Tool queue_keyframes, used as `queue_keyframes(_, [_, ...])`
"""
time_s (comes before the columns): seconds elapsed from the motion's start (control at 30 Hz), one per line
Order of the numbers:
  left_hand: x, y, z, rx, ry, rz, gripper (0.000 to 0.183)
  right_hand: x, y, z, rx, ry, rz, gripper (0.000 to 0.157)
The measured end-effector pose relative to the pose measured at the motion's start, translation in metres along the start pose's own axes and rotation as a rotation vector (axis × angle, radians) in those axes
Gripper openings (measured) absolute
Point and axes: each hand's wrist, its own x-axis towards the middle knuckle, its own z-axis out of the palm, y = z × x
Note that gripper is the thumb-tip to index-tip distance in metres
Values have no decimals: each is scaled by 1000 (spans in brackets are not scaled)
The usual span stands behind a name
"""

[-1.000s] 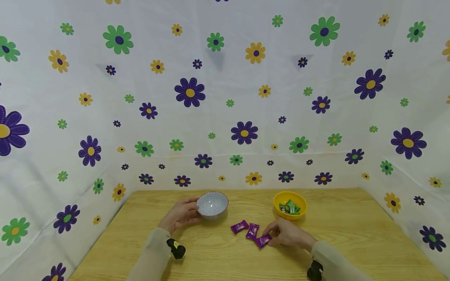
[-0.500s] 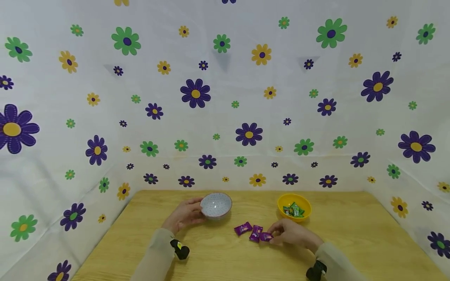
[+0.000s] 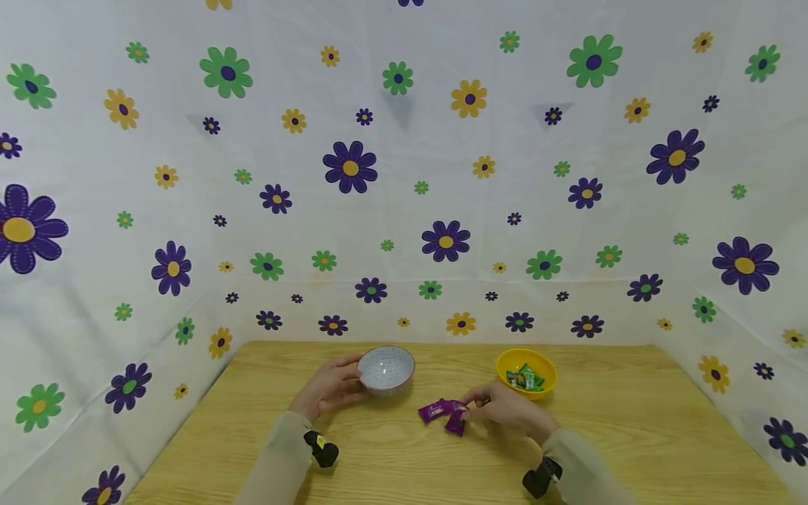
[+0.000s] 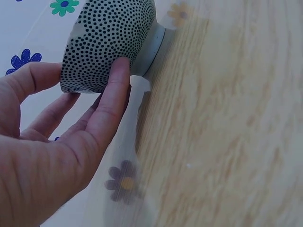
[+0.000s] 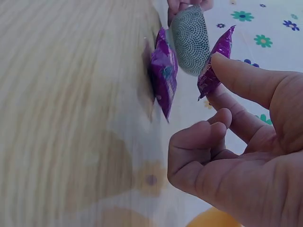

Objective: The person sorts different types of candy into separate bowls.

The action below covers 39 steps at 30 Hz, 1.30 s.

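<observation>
On the left, my left hand (image 3: 328,389) holds the side of a pale patterned bowl (image 3: 386,368), standing on the table. In the left wrist view the bowl's (image 4: 106,42) dotted outside shows, with digits at its rim and wall. My right hand (image 3: 501,409) pinches a purple-wrapped candy (image 5: 215,64) between thumb and finger, a little above the table. Beneath and left of it lie two similar purple candies, one (image 3: 432,411) flat to the left and one (image 3: 454,425) partly hidden under the held candy. In the right wrist view only one lying candy (image 5: 163,75) shows clearly.
Behind the right hand stands a yellow bowl (image 3: 532,396) with several green-wrapped candies (image 3: 527,379) inside. The wooden table (image 3: 379,463) is enclosed by a white cloth (image 3: 284,238) with flowers at the back and sides.
My right hand has moved left with the rightmost purple candy, lifting it off the table over the middle one. The left hand stays at the bowl. The head view shifted slightly.
</observation>
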Motion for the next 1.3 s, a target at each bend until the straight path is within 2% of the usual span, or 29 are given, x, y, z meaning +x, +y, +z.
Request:
queue_keyframes(0.17, [1, 0, 0, -21, 22, 6, 50, 13, -5, 5, 48, 37, 21, 32])
queue_keyframes(0.3, [1, 0, 2, -19, 12, 15, 49, 22, -9, 12, 49, 84, 42, 33])
queue_keyframes(0.5, [-1, -1, 3, -3, -10, 21, 50, 33, -19, 25, 42, 124, 14, 34])
queue_keyframes(0.7, [0, -1, 2, -7, -13, 17, 48, 41, -27, 33, 113, 123, 9, 32])
queue_keyframes(0.9, [1, -1, 2, -14, -12, 23, 47, 52, -26, 36, 181, 114, 13, 36])
queue_keyframes(1.13, [0, -2, 0, -19, -19, 24, 49, 65, -30, 46, 252, 183, 38, 37])
queue_keyframes(1.3, [1, -2, 2, -15, 0, 21, 47, 74, -33, 53, 298, 202, 12, 39])
